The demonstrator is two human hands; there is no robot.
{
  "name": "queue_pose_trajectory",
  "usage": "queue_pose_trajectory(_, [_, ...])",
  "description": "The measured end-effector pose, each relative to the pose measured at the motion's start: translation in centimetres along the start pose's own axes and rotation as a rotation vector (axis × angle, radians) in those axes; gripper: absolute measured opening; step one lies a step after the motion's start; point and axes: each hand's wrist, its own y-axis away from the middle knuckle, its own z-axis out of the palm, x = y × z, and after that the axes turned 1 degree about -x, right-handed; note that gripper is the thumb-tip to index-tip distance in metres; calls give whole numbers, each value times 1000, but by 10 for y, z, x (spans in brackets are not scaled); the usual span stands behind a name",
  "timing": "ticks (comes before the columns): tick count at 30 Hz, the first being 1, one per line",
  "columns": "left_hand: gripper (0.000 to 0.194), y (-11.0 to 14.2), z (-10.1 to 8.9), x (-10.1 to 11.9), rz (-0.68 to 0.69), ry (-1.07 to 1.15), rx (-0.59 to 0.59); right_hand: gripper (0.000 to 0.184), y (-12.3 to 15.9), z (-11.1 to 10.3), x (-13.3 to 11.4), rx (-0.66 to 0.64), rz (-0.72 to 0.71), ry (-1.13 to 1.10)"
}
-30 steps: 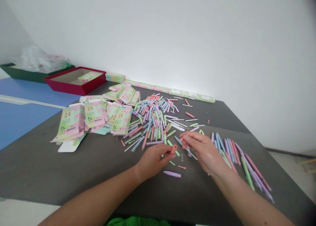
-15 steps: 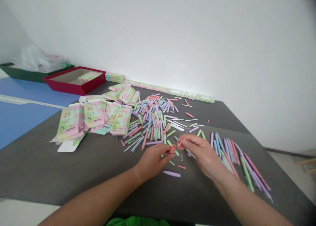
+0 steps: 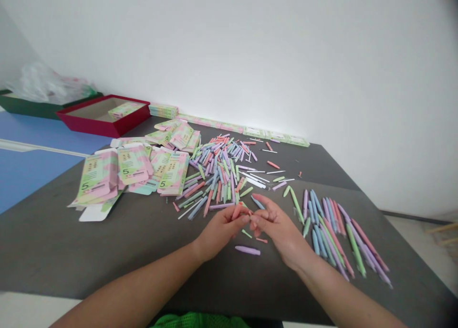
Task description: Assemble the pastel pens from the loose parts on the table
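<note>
My left hand point(image 3: 222, 231) grips a coral plastic pen part point(image 3: 240, 210) between its fingers and thumb. My right hand point(image 3: 275, 230) is close against it, with its fingertips pinched at that part, though the fingers hide the exact contact. A heap of pastel pen parts point(image 3: 218, 175) lies just beyond my hands. Near my right hand, a row of assembled pastel pens point(image 3: 332, 235) lies at an angle. A lilac pen part point(image 3: 247, 250) lies in front of my hands, and a small coral piece point(image 3: 262, 240) lies beneath my right fingers.
Printed pastel cardboard pen boxes point(image 3: 132, 168) lie in a pile on the dark grey table point(image 3: 107, 251), left of the heap. More flat boxes point(image 3: 243, 130) line the wall edge. A red tray point(image 3: 86, 120) and a green tray point(image 3: 32, 109) stand beyond the table.
My hands have come together, and my right fingers now meet the coral pen part held by my left hand. The view has shifted slightly, and the coral part now tilts further over.
</note>
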Motion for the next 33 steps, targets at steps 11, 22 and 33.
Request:
queue_pose_trajectory(11, [22,-8,-11,3,37,311,234,31,-15,-32,-6,253,-178,-6])
queue_pose_trajectory(22, [19,-12,-13,1,19,367,295,23,-7,-42,14,204,34,1364])
queue_pose_trajectory(33, [19,-10,-11,-4,59,264,235,21,-16,-29,41,192,213,1533])
